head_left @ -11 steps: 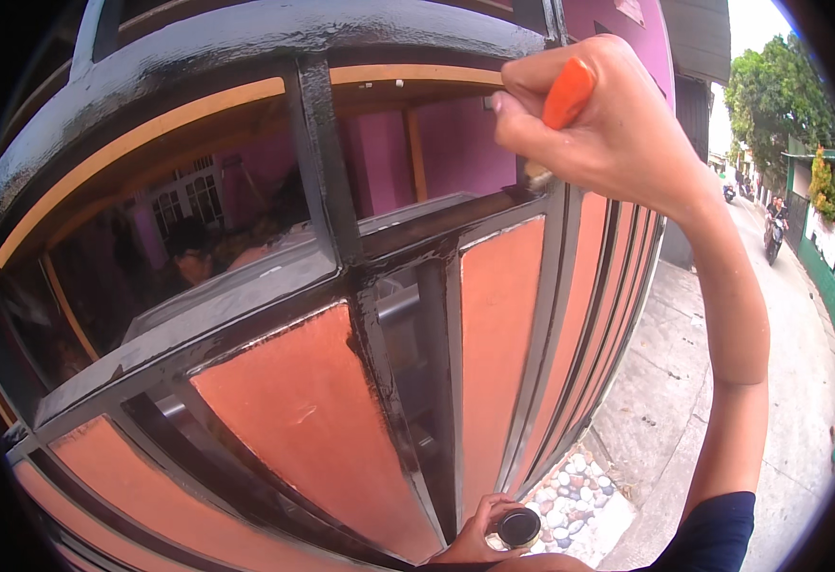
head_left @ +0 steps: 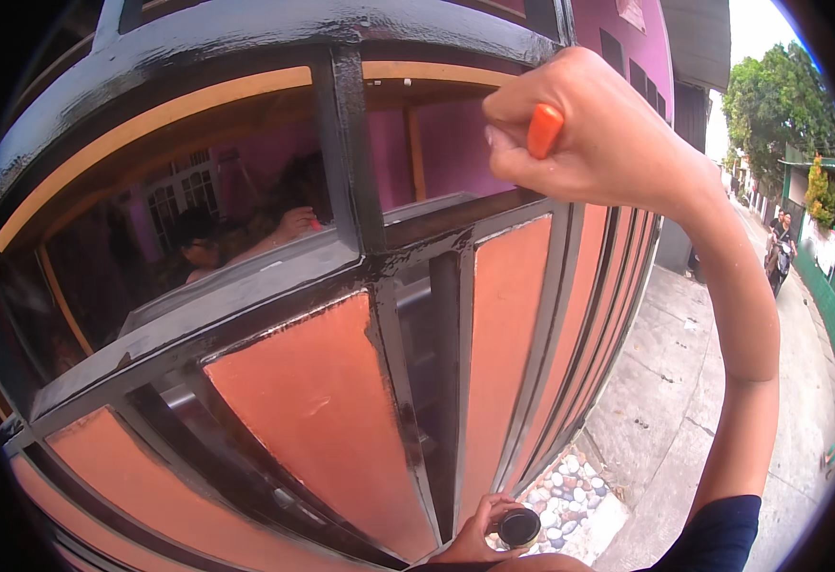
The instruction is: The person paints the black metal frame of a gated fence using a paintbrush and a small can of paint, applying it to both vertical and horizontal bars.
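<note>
My right hand (head_left: 570, 133) is raised at the upper right, fingers closed round a paintbrush whose orange handle (head_left: 544, 131) pokes out from the fist. Its bristles are hidden behind the hand, which is close to the dark horizontal rail (head_left: 451, 217) of the window frame. Low down, my left hand (head_left: 477, 534) grips a small round container (head_left: 518, 526) with dark contents that look like black paint. Glossy wet-looking black covers the upright bar (head_left: 353, 143) and the top bar (head_left: 246, 30), while the lower sill (head_left: 188, 319) is partly duller grey.
Orange panels (head_left: 312, 410) sit between dark strips below the glass. Window panes (head_left: 236, 191) reflect a person. White and grey pebbles (head_left: 565, 500) are set by the wall's foot. A concrete road (head_left: 660, 353) runs along the right, with people on a motorcycle (head_left: 780, 253) farther up.
My right hand has tilted and shifted slightly, hiding the bristles that showed beneath it. The view has moved a little to the left. The motorcycle has come nearer.
</note>
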`<action>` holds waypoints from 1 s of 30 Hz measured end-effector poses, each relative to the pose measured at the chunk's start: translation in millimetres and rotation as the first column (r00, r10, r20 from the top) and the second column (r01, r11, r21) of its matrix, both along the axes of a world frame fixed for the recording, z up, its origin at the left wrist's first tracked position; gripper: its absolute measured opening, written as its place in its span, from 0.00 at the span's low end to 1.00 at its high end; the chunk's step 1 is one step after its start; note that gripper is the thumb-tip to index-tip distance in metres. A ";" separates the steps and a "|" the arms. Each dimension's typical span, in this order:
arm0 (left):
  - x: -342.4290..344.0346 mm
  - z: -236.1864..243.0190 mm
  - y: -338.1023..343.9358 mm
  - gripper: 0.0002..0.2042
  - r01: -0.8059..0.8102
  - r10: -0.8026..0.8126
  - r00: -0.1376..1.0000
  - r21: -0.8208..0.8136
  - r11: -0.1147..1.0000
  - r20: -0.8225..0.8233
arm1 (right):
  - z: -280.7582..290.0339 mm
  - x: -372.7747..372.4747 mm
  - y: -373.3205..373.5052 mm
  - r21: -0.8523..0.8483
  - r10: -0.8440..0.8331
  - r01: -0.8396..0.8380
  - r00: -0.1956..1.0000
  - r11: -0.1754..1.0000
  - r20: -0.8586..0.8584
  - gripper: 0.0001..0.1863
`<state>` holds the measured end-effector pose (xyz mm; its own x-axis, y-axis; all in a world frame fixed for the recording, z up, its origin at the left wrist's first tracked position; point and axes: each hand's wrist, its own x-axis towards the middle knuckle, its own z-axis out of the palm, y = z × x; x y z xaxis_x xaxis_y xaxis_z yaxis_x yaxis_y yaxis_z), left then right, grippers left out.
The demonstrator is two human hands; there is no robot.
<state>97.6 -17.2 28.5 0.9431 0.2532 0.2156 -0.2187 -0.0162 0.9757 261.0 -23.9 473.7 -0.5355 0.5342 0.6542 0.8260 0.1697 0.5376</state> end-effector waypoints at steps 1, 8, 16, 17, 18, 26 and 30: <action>-0.3 -5.7 0.7 0.40 0.000 0.000 1.000 0.018 1.000 -0.010 | 1.8 -5.1 -8.8 -0.042 -0.065 0.064 0.998 0.997 -0.016 0.13; -6.0 -5.1 0.5 0.41 0.034 -0.034 0.999 0.005 0.999 0.018 | 7.1 -15.8 -2.4 -0.002 0.073 -0.073 0.997 0.997 -0.021 0.14; -14.3 -7.1 3.3 0.40 0.058 -0.057 0.998 -0.035 0.998 0.016 | 3.2 -22.3 -19.2 0.024 0.010 -0.007 0.992 1.000 -0.125 0.13; -12.9 -13.4 1.6 0.40 0.030 -0.030 1.000 -0.020 0.999 -0.001 | 2.2 -23.1 -15.2 -0.004 0.038 -0.038 0.996 0.999 -0.082 0.12; -13.0 -16.5 1.4 0.40 0.030 -0.030 1.000 -0.019 0.999 0.001 | 0.1 -19.5 -7.4 -0.031 0.045 -0.046 0.998 0.998 -0.035 0.12; -11.4 -44.1 7.4 0.41 0.059 -0.057 0.997 -0.027 0.998 0.061 | -21.5 -18.3 -11.1 0.051 -0.020 0.020 1.000 0.999 -0.001 0.14; -8.2 -49.7 7.0 0.41 0.042 -0.040 0.994 -0.018 0.999 0.100 | -21.2 -9.3 -0.4 -0.010 -0.055 0.055 0.997 0.998 0.046 0.12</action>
<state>89.4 -10.2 -21.2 0.9267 0.2204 0.3045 -0.3151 0.0140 0.9489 251.7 -24.2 452.5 -0.5340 0.5707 0.6238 0.8090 0.1306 0.5731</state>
